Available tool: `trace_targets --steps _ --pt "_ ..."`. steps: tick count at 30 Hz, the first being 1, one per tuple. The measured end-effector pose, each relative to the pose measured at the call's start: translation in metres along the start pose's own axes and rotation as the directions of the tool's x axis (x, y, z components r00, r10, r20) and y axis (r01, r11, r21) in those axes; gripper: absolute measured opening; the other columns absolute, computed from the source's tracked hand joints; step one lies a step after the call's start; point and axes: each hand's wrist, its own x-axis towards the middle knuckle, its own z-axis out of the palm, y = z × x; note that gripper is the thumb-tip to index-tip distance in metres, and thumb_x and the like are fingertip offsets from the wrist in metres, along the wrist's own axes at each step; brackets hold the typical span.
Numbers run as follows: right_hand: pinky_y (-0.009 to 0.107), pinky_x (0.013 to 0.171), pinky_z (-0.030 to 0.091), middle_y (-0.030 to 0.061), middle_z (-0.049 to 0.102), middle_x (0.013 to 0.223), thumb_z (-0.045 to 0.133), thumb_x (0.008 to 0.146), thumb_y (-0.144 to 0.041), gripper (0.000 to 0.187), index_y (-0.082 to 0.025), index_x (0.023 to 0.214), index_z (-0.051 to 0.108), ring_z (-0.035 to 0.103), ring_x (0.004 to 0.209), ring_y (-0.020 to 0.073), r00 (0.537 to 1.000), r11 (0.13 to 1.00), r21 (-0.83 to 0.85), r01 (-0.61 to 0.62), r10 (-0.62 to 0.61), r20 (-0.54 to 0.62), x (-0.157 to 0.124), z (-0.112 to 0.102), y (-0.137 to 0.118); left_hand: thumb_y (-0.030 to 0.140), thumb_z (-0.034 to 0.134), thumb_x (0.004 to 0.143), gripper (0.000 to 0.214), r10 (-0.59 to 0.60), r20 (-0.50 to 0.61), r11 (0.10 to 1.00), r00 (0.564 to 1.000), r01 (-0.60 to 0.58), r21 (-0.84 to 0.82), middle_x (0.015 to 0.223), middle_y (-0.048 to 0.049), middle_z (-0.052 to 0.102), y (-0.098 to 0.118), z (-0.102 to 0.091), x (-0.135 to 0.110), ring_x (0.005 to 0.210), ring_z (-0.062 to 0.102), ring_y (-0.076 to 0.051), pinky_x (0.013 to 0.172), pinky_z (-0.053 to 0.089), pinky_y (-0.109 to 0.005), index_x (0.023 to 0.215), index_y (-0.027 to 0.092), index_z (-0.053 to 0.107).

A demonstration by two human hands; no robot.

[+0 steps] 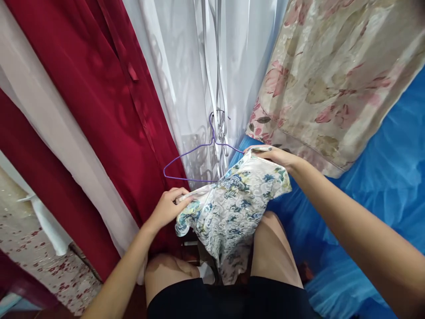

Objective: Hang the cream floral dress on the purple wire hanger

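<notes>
Between my knees hangs a white garment [232, 208] with a blue, green and yellow floral pattern; its exact kind is unclear. My left hand [172, 204] pinches its left shoulder edge. At the other shoulder, my right hand [272, 157] grips the fabric near the neckline, with some fingers hidden inside or behind the cloth. A purple hanger [189, 153] is just beyond the garment, its right arm passing behind or into the cloth by my right hand. The hanger's hook is up among white hanging straps [217, 79]; whether it catches on them I cannot tell.
Dark red cloth [109, 110] and a pale strip hang at the left, with white cloth [186, 66] behind the hanger. On the right are a cream garment with pink flowers [318, 88] and blue tulle [381, 177]. A red-spotted fabric [59, 261] hangs at lower left.
</notes>
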Motion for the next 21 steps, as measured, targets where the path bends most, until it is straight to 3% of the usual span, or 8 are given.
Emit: trace_targets --steps 2,4,8,10,12,16,18,21 --pt "0.029 0.068 0.056 0.0088 0.077 0.091 0.087 0.064 -0.029 0.036 -0.014 0.094 0.077 0.072 0.079 0.022 1.0 1.0 0.029 0.01 -0.01 0.024 -0.008 -0.001 -0.005 0.041 0.062 0.088 0.021 0.046 0.116 0.971 0.992 -0.071 0.228 0.09 -0.0042 0.069 -0.025 -0.023 0.006 0.092 0.059 -0.023 0.095 0.042 -0.037 0.086 0.022 0.071" --pt "0.03 0.071 0.057 0.0095 0.078 0.094 0.087 0.064 -0.028 0.036 -0.014 0.096 0.077 0.073 0.083 0.023 0.999 0.999 0.034 0.001 -0.002 0.044 -0.012 0.0 -0.009 0.039 0.056 0.09 0.022 0.039 0.11 0.921 0.993 -0.078 0.382 0.103 -0.0066 0.07 -0.04 -0.043 0.017 0.105 0.057 -0.027 0.105 0.035 -0.045 0.097 0.023 0.07" --pt "0.031 0.064 0.058 0.0089 0.078 0.086 0.088 0.063 -0.025 0.032 -0.013 0.091 0.077 0.073 0.074 0.0227 0.999 0.998 0.05 -0.043 0.042 0.015 -0.01 0.006 -0.017 0.026 0.044 0.091 0.023 0.021 -0.153 0.844 0.988 0.064 0.533 0.115 -0.0104 0.067 -0.033 -0.064 0.055 0.113 0.054 -0.032 0.101 0.037 -0.049 0.106 0.023 0.062" --pt "0.032 0.062 0.058 0.0094 0.078 0.082 0.087 0.062 -0.024 0.031 -0.013 0.09 0.077 0.073 0.071 0.0237 0.997 0.993 0.094 -0.077 0.08 -0.023 -0.01 0.007 -0.02 0.02 0.042 0.088 0.024 0.047 -0.262 0.882 0.964 0.084 0.464 0.115 -0.0113 0.065 -0.018 -0.063 0.079 0.109 0.056 -0.031 0.097 0.041 -0.045 0.106 0.022 0.058" --pt "0.033 0.062 0.059 0.0105 0.077 0.08 0.087 0.063 -0.026 0.033 -0.012 0.091 0.076 0.073 0.068 0.024 0.99 0.983 0.133 -0.126 0.133 -0.042 -0.014 0.006 -0.02 0.017 0.043 0.087 0.028 0.055 -0.285 0.958 0.957 0.029 0.285 0.116 -0.0105 0.065 -0.004 -0.055 0.098 0.106 0.059 -0.026 0.094 0.044 -0.039 0.113 0.022 0.053" --pt "0.032 0.064 0.059 0.0103 0.077 0.083 0.088 0.067 -0.037 0.037 -0.013 0.092 0.075 0.072 0.068 0.0219 0.99 0.984 0.128 -0.121 0.129 -0.056 -0.037 -0.003 0.006 0.027 0.054 0.087 0.039 0.06 -0.336 0.998 0.94 -0.049 0.043 0.126 -0.0097 0.061 0.011 -0.037 0.108 0.08 0.062 -0.016 0.082 0.048 -0.03 0.125 0.022 0.046" --pt "0.03 0.066 0.058 0.0086 0.077 0.083 0.087 0.068 -0.04 0.036 -0.015 0.091 0.075 0.071 0.068 0.0205 0.982 0.993 0.11 -0.043 0.063 -0.179 -0.049 -0.007 0.025 0.029 0.055 0.088 0.032 0.083 -0.372 0.996 0.924 -0.068 0.055 0.122 -0.0082 0.061 0.014 -0.032 0.1 0.069 0.058 -0.012 0.076 0.047 -0.028 0.118 0.021 0.05" --pt "0.031 0.063 0.056 0.0088 0.076 0.079 0.084 0.07 -0.047 0.035 -0.016 0.084 0.073 0.07 0.065 0.0211 0.912 0.995 0.04 0.087 -0.064 -0.405 -0.06 -0.01 0.04 0.033 0.049 0.094 0.017 0.11 -0.357 0.993 0.927 -0.084 0.087 0.096 -0.0027 0.064 0.02 -0.029 0.086 0.067 0.056 -0.014 0.072 0.043 -0.027 0.103 0.02 0.056"
